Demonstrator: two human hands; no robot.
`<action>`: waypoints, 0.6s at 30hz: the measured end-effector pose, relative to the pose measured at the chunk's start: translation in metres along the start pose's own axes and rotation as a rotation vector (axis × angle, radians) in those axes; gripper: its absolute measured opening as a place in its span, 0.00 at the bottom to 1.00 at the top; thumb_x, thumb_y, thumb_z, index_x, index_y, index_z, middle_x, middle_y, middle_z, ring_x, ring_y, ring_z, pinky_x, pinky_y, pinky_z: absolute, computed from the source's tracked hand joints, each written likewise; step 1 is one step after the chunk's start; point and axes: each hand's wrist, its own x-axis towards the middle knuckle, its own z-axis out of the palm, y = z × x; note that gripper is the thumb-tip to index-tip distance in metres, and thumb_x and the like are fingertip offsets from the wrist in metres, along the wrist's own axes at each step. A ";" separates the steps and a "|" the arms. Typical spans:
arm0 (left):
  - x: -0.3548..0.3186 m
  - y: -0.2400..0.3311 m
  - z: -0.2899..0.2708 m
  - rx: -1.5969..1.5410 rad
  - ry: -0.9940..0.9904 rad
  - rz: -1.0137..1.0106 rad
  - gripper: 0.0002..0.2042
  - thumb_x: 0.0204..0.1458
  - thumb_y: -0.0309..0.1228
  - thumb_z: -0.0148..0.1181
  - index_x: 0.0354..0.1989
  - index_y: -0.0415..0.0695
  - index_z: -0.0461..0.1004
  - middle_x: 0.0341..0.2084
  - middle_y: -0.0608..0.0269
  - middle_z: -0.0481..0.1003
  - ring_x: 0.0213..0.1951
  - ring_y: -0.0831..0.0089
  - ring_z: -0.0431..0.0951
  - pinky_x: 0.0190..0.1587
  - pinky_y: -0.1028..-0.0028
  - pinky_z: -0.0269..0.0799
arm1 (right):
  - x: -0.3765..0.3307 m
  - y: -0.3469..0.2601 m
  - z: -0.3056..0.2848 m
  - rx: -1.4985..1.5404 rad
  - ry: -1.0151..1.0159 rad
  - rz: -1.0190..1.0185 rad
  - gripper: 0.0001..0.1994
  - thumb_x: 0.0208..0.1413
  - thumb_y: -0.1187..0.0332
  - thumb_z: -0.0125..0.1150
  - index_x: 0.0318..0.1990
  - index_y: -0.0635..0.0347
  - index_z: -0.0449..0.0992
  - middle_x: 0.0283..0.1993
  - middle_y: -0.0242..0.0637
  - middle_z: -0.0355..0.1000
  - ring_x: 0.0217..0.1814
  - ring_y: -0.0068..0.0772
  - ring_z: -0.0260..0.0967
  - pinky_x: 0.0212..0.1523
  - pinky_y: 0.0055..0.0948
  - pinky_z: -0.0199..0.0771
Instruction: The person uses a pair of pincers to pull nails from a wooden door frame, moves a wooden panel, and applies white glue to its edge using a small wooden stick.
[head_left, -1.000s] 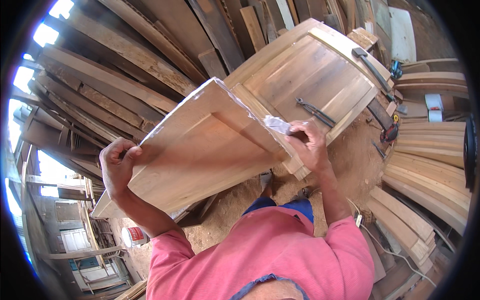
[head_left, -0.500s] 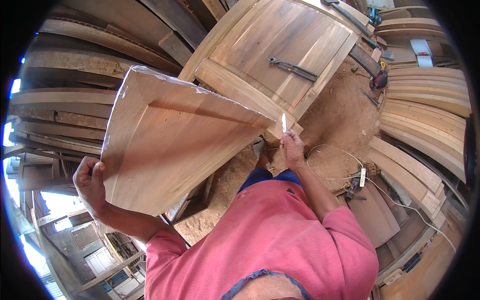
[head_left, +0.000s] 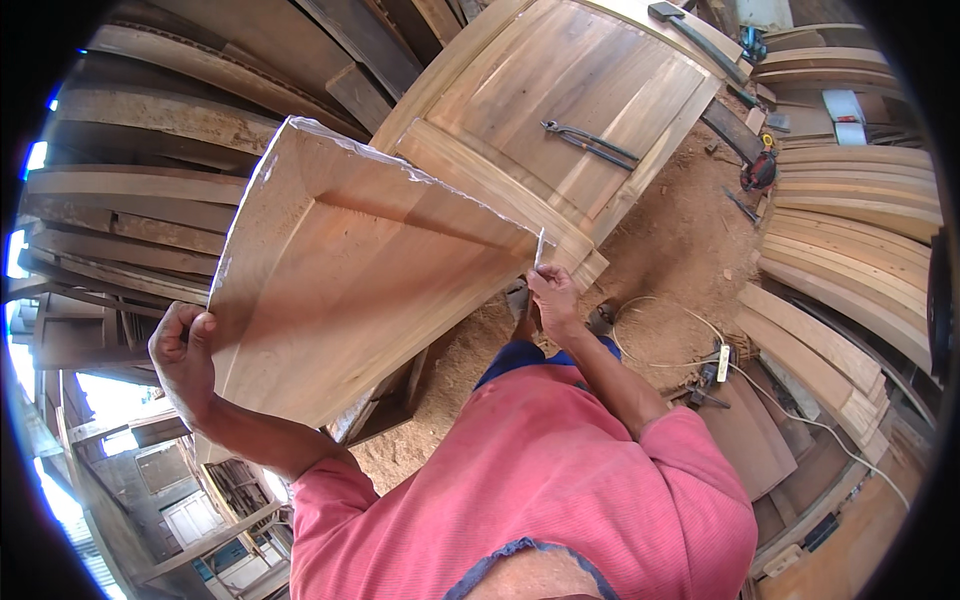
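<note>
A wide wooden panel (head_left: pixel 330 270) stands tilted in front of me, with white paste smeared along its top and left edges. My left hand (head_left: pixel 183 348) is closed at the panel's lower left edge, fingers curled and thumb against it. Between the thumb and fingers of my right hand (head_left: pixel 555 297) is a thin stick-like applicator (head_left: pixel 541 246), its upper end coated white, at the panel's right corner. Behind lies a framed wooden door (head_left: pixel 590 90), partly covered by the panel. Pincers (head_left: pixel 590 143) rest on the door's face.
A hammer (head_left: pixel 690 35) lies at the door's far edge. Curved boards (head_left: pixel 850 240) are stacked on the right, with more planks (head_left: pixel 140 185) on the left. A white cable (head_left: pixel 800 408) with a socket strip crosses the sawdust-covered floor (head_left: pixel 680 240). A red tape measure (head_left: pixel 760 168) sits beyond.
My right hand has moved left with the applicator, bringing its white end to the panel's right corner. My left hand keeps its place at the edge; the view has shifted slightly.
</note>
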 end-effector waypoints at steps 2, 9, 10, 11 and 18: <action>-0.003 -0.003 0.000 -0.007 0.018 -0.011 0.09 0.51 0.27 0.65 0.24 0.39 0.71 0.20 0.76 0.63 0.26 0.85 0.59 0.31 0.82 0.56 | -0.008 -0.010 0.018 -0.032 -0.027 -0.012 0.11 0.56 0.78 0.64 0.43 0.60 0.69 0.37 0.28 0.71 0.36 0.17 0.69 0.37 0.17 0.69; -0.001 -0.002 -0.001 -0.027 0.006 0.001 0.11 0.53 0.30 0.65 0.24 0.40 0.69 0.20 0.77 0.62 0.26 0.86 0.58 0.30 0.82 0.53 | 0.000 0.005 -0.015 -0.096 0.114 0.075 0.10 0.57 0.74 0.65 0.42 0.60 0.69 0.34 0.30 0.72 0.31 0.18 0.68 0.33 0.19 0.68; -0.001 -0.003 -0.001 -0.034 0.005 -0.002 0.11 0.53 0.30 0.65 0.24 0.40 0.69 0.20 0.77 0.62 0.26 0.86 0.57 0.30 0.83 0.53 | 0.002 0.007 -0.017 -0.051 0.085 0.107 0.10 0.57 0.73 0.65 0.42 0.59 0.69 0.34 0.30 0.72 0.32 0.19 0.68 0.33 0.20 0.69; 0.000 -0.003 0.000 -0.041 0.003 -0.004 0.11 0.53 0.30 0.65 0.24 0.40 0.69 0.20 0.77 0.62 0.26 0.86 0.57 0.30 0.83 0.53 | 0.003 0.007 -0.019 -0.007 0.055 0.139 0.10 0.58 0.73 0.65 0.42 0.58 0.69 0.35 0.30 0.72 0.33 0.21 0.69 0.34 0.20 0.69; 0.001 -0.009 0.000 -0.044 0.021 -0.026 0.11 0.53 0.30 0.65 0.24 0.39 0.70 0.20 0.76 0.63 0.26 0.85 0.58 0.31 0.82 0.54 | -0.008 -0.016 0.014 -0.103 -0.009 0.031 0.10 0.57 0.73 0.65 0.43 0.61 0.70 0.34 0.31 0.71 0.32 0.21 0.68 0.33 0.20 0.69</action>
